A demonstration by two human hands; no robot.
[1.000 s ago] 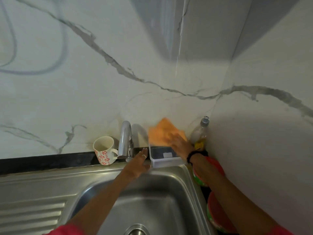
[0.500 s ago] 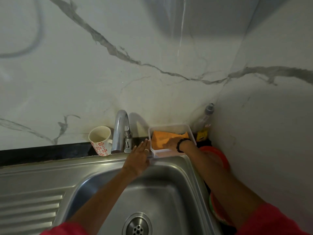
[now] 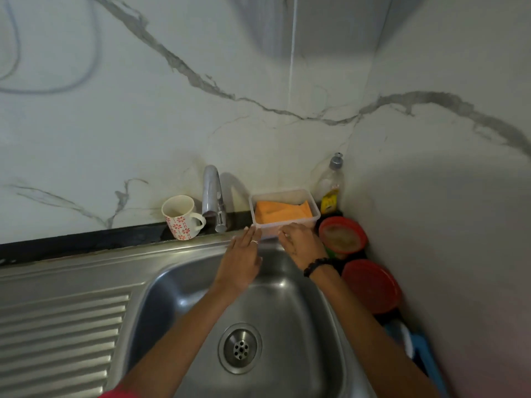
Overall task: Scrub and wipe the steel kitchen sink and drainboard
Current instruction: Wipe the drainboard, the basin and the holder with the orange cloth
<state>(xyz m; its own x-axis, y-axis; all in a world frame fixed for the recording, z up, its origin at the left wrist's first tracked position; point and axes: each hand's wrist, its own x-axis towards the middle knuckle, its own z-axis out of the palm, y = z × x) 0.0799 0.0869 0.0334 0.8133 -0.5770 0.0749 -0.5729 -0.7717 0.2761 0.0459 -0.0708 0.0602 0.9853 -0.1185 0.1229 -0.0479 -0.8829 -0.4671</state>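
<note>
at the far left, the ribbed drainboard (image 3: 60,334) runs into the steel sink (image 3: 301,311), whose round drain (image 3: 240,348) sits low in the basin. behind the rim, on the dark counter (image 3: 86,242) strip, stands a white mug (image 3: 181,216) with red flower prints, its handle toward the chrome tap (image 3: 213,196) just beside it. right of the tap a clear plastic tub (image 3: 287,193) rests at the back edge of the sink, and the folded orange cloth (image 3: 283,213) lies inside it. the left hand (image 3: 242,258) reaches over the basin with straight fingers, a ring on one, its tips touching the rim just left of the tub; its grip holds nothing. the right hand (image 3: 301,244), a dark bead bracelet at the wrist, lies against the tub's near wall, fingers loosely bent; whether its grip pinches the wall cannot be told. the cloth is just beyond both hands, untouched. in the corner stands a pump bottle (image 3: 330,188) with a yellow label, its writing too blurred to read, and two red-rimmed bowls (image 3: 370,285) sit before it.
</note>
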